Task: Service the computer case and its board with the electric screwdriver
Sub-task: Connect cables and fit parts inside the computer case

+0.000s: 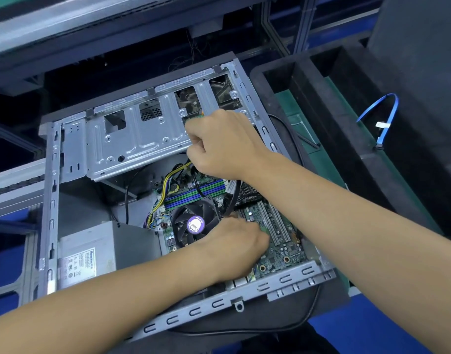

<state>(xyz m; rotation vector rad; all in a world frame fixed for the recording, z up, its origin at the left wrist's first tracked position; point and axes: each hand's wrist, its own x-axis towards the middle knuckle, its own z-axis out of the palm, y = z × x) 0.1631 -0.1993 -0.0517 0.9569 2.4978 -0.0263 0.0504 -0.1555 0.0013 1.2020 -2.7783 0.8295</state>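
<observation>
The open computer case [50, 200] lies on its side, with the green board [278, 249] in its lower right part. A black fan [186, 226] with a purple sticker sits on the board. My right hand [219, 146] is curled into a fist over the board's upper edge and grips a bundle of yellow and black wires [168, 185] that runs out from under it. My left hand [234, 246] rests on the board just right of the fan, fingers bent down near the end of a thick black cable [233, 198]. Its fingertips are hidden. No screwdriver shows.
A grey drive cage [132, 141] spans the case's upper half, and the power supply [91, 254] fills the lower left. A black bin [278, 72] stands at the right with a blue cable [387, 116] hanging on it. A thin black cord [313, 305] loops round the case.
</observation>
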